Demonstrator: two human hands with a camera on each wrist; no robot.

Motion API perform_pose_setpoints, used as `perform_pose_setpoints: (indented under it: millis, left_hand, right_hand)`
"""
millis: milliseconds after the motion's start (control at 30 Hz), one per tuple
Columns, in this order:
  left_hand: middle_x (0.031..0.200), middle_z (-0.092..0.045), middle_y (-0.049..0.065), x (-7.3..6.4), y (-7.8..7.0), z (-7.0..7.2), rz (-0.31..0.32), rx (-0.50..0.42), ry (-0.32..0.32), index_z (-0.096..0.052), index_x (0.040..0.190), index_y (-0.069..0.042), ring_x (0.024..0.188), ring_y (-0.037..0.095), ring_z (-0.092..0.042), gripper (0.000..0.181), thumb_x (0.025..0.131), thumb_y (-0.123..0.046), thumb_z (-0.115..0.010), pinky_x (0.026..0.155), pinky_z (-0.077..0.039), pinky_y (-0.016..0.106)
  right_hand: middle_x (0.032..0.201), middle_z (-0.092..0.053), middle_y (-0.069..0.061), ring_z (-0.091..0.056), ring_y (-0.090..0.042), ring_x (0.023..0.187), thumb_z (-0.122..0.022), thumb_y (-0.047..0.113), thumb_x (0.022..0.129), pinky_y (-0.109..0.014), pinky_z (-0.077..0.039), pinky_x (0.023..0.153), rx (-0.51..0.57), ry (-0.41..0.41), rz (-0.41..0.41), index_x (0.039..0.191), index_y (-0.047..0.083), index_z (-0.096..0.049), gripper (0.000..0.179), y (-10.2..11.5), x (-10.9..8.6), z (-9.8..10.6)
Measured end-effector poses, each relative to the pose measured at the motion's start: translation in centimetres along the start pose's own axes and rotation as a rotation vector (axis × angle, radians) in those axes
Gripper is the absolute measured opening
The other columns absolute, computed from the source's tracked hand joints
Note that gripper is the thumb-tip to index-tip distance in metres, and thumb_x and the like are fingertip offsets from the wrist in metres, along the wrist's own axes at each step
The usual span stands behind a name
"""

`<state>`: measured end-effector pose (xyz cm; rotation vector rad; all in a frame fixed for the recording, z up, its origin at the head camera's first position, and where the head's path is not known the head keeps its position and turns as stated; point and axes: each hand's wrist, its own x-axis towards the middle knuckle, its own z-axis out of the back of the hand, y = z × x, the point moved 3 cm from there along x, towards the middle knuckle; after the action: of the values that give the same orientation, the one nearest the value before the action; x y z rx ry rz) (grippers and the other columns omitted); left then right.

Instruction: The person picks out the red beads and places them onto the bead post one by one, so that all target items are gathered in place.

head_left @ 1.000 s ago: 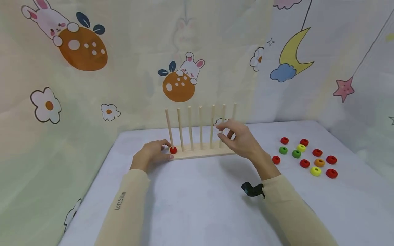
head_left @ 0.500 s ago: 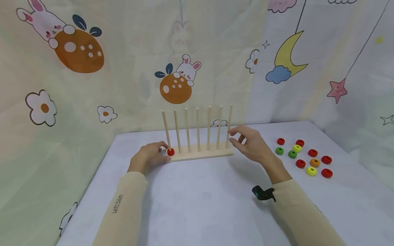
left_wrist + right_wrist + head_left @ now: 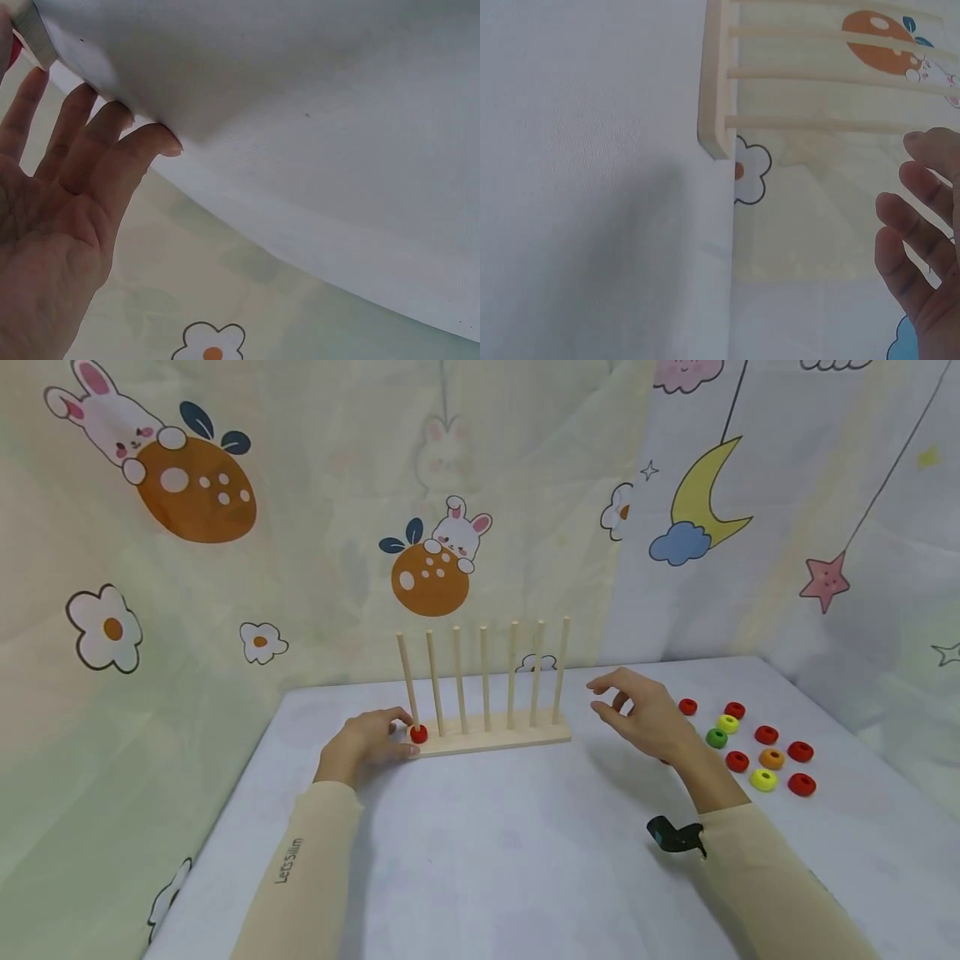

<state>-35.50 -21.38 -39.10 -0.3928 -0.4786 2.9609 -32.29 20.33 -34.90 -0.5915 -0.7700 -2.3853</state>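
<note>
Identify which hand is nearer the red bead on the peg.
Left: the left hand is beside the bead; the right hand hovers beyond the opposite end of the rack.

Head view is bright, even; soft shadow falls right of peg rack point(image 3: 495, 742); both wrist views look dimmer

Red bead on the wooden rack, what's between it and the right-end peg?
Five bare pegs stand between the red bead and the right-end peg on the rack, as the head view shows.
</note>
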Motion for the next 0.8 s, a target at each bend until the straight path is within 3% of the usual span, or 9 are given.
perform_pose_setpoints:
  millis: [367,800]
  left_hand:
    - [0.141,-0.061,0.017,-0.3,-0.1,-0.2,0.003,-0.014,-0.020,-0.058,0.137,-0.027,0.131,0.040,-0.054,0.054,0.089,-0.044,-0.079,0.105,-0.044,0.065]
    - [0.140,-0.062,0.017,0.1,0.0,0.1,-0.012,0.019,0.003,-0.058,0.136,-0.027,0.131,0.040,-0.053,0.055,0.089,-0.046,-0.078,0.101,-0.046,0.064]
  right_hand:
    - [0.114,-0.070,-0.005,-0.065,-0.016,0.078,-0.076,0.000,0.089,-0.024,-0.053,0.059,-0.009,0.027,0.002,0.117,0.010,-0.070,0.030,-1.4,-1.4,0.8]
    - [0.115,-0.067,-0.005,-0.067,-0.022,0.088,-0.076,0.009,0.093,-0.023,-0.055,0.064,-0.066,0.134,-0.123,0.124,0.012,-0.068,0.032,-3.5,-3.6,2.7]
